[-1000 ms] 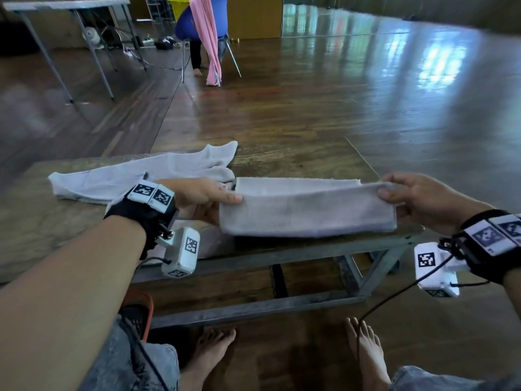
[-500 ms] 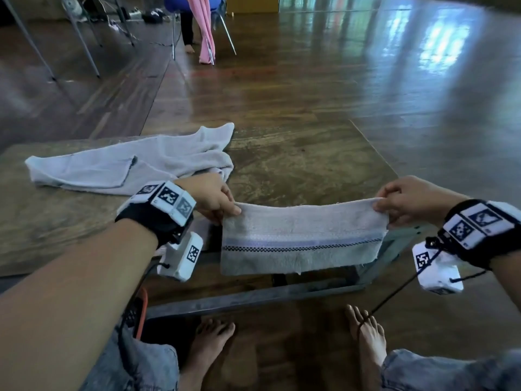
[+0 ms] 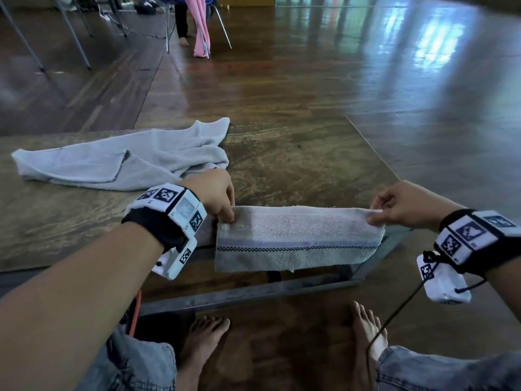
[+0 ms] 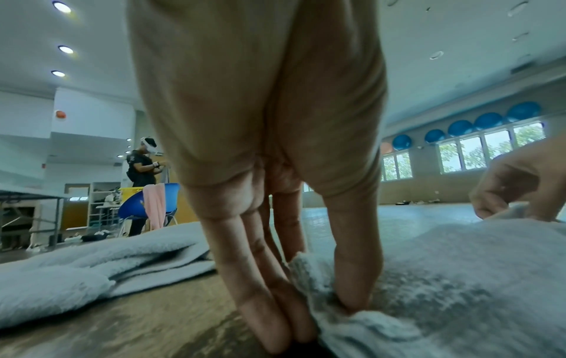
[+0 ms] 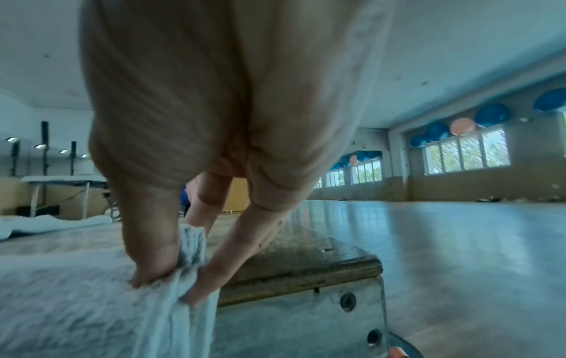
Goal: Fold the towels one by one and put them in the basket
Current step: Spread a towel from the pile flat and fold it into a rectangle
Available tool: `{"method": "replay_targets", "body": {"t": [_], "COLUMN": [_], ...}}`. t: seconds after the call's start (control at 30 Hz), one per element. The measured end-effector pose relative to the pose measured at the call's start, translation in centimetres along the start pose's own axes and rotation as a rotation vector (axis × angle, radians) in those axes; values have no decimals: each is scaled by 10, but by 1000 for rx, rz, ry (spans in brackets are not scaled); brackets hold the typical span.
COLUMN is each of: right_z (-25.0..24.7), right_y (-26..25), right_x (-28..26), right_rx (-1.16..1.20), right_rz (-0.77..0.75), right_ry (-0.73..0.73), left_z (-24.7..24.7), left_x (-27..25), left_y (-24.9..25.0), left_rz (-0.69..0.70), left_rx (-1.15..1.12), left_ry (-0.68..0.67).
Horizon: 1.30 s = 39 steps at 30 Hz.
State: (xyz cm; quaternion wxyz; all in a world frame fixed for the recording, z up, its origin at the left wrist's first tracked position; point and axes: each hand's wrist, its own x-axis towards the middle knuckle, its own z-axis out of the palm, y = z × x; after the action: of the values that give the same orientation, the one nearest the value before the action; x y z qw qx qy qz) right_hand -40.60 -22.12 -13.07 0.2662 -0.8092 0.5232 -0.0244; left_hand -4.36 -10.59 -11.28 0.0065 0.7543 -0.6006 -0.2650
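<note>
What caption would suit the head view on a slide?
Both hands, left and right, pinch the top corners of a striped towel hanging over the table edge; another towel lies behind.

Folded towel (image 3: 296, 238): pale grey-beige w/ dark checkered stripe, lies along table's near edge, front half hanging over. 2nd towel (image 3: 121, 162): light grey, unfolded & rumpled, flat on tabletop, far left, near.

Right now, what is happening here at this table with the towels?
A person is folding a striped towel at the near edge of a wooden table. The left hand pinches its left end and the right hand pinches its right end, so part of it hangs over the edge. A second towel lies crumpled on the table behind. No basket is clearly in view.
</note>
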Motion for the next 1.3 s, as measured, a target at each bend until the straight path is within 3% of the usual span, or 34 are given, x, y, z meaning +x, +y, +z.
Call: {"method": "replay_targets", "body": {"t": [0.17, 0.33, 0.43, 0.5, 0.63, 0.7, 0.77, 0.83, 0.87, 0.97, 1.0, 1.07, 1.3], "right_z": [4, -3, -22, -35, -44, -43, -37, -27, -22, -10, -7, -2, 11], "right_y": [-7, -20, -32, -39, -48, -52, -52, -47, -43, -29, -26, -21, -16], "right_x": [-4, -2, -1, -4, -6, -2, 2, 4, 4, 4, 4, 5, 28], "right_rx": [-182, -340, -362, -289, -90, -77, -51, -49, -64, -133, -144, -118, -61], "right_rz": [-71, -41, -69, -124, -260, -301, -317, -331, -325, -221, -171, -96, 108], "right_ry": [40, -126, -82, 69, 589, 790, 862, 797, 704, 301, 216, 188, 216], "left_z": [5, -1, -23, -40, -62, -65, -61, -55, -51, -34, -28, -18, 3], "left_x": [-2, -3, -10, -15, -22, -26, -26, -23, -21, -15, -11, -4, 17], "left_y": [5, 8, 10, 11, 5, 1, -3, -11, -16, -33, -37, -42, -33], "left_rz": [-17, 33, 67, 150, 298, 379, 410, 372, 348, 221, 171, 104, -96], "left_rx": [68, 159, 108, 63, -186, -260, -273, -274, -263, -99, -59, -55, 42], "left_ry": [-58, -120, -79, 106, 696, 851, 898, 866, 780, 321, 227, 192, 281]}}
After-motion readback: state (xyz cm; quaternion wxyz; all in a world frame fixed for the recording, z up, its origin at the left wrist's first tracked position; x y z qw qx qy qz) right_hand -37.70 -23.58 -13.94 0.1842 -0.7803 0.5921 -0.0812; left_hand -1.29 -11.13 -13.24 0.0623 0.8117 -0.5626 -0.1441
